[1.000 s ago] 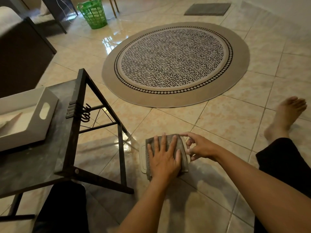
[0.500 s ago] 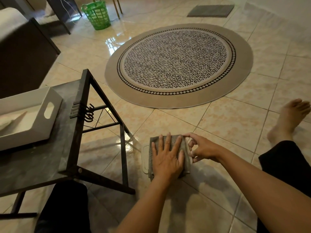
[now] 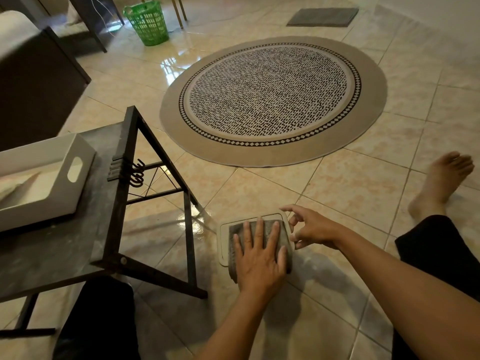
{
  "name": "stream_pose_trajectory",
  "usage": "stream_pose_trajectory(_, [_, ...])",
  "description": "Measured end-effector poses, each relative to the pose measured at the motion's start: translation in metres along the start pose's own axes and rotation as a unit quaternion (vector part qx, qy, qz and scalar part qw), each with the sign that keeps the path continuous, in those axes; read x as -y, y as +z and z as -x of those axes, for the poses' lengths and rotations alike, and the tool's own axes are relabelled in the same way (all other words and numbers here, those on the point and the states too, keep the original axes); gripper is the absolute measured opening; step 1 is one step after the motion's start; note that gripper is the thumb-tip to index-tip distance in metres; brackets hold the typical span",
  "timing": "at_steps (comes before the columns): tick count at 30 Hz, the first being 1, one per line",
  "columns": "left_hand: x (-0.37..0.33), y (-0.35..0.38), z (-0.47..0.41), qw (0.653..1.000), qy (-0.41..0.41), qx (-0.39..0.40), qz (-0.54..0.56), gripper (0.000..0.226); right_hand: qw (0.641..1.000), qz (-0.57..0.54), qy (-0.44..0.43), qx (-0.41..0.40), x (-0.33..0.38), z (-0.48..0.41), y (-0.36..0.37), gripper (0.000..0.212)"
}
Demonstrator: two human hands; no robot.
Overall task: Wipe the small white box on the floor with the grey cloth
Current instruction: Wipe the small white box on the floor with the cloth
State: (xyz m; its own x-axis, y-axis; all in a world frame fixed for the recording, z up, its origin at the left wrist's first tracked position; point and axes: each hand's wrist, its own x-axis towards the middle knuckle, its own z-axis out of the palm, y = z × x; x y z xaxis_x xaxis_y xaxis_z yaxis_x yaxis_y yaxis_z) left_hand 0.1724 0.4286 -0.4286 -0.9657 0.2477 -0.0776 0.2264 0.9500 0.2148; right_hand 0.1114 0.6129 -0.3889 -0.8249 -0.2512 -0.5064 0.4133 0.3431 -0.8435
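The small white box [image 3: 224,239] lies flat on the tiled floor in front of me, its far rim and left rim showing. The folded grey cloth [image 3: 234,231] covers most of its top and hangs over the near edge. My left hand [image 3: 259,258] presses flat on the cloth, fingers spread. To its right, my right hand [image 3: 314,229] has curled fingertips against the box's right edge, with the index finger over the far right corner.
A low black-framed table [image 3: 124,178] stands just left of the box and carries a white tray [image 3: 52,178]. Beyond lie a round patterned rug [image 3: 272,100], a green basket [image 3: 149,22] and a grey mat [image 3: 322,16]. My bare foot [image 3: 441,183] rests on the right.
My left hand has slid the cloth toward me, so the box's far rim now shows. The right hand stays at the box's right edge with fingers spread wider.
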Motion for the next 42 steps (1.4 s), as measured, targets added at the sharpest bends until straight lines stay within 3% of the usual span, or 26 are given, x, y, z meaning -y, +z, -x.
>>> stream_pose_trajectory(9, [-0.008,-0.004,-0.030,0.999,0.034,0.010,-0.002,0.060,1.000,-0.002,-0.001,0.030,0.004,0.000,-0.005,0.085])
stream_pose_trajectory(17, [0.027,-0.013,-0.019,0.997,-0.071,0.008,0.021,0.063,1.000,0.023,0.008,0.008,0.005,-0.001,-0.004,0.085])
stream_pose_trajectory(24, [-0.009,-0.004,-0.028,1.000,0.000,0.009,0.014,0.061,0.999,0.030,0.005,0.011,0.005,-0.003,-0.003,0.082])
stream_pose_trajectory(31, [0.035,-0.012,-0.019,0.993,-0.115,-0.017,0.017,0.065,0.999,0.041,0.001,-0.006,0.004,-0.004,0.000,0.083])
stream_pose_trajectory(38, [-0.014,-0.001,-0.012,0.999,0.026,-0.001,0.023,0.059,0.999,0.027,0.003,0.018,0.008,-0.004,0.002,0.083])
stream_pose_trajectory(42, [-0.015,-0.003,-0.029,0.998,0.065,0.000,0.006,0.057,1.000,0.014,0.007,0.024,0.008,-0.002,-0.003,0.082])
